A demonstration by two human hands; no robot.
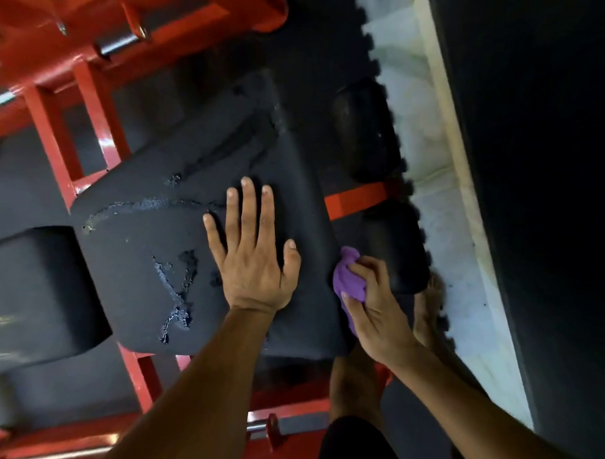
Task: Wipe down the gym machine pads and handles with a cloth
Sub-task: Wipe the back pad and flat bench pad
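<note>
A large black seat pad (149, 244) with cracked, worn vinyl fills the middle of the head view. My left hand (252, 248) lies flat on its right part, fingers straight and spread. My right hand (370, 300) grips a bunched purple cloth (347, 279) and presses it against the pad's right edge, beside a black roller pad (400, 246). A second roller pad (366, 132) sits farther away on the same red bar (357, 200). Another black pad (34, 295) adjoins the seat at the left.
The red steel frame (57, 145) runs along the left, top and bottom of the machine, with a chrome pin (119, 41) near the top. Black rubber floor tiles meet a pale floor strip (443, 186) at the right. A dark wall stands beyond. My bare feet (428, 309) stand below the pad.
</note>
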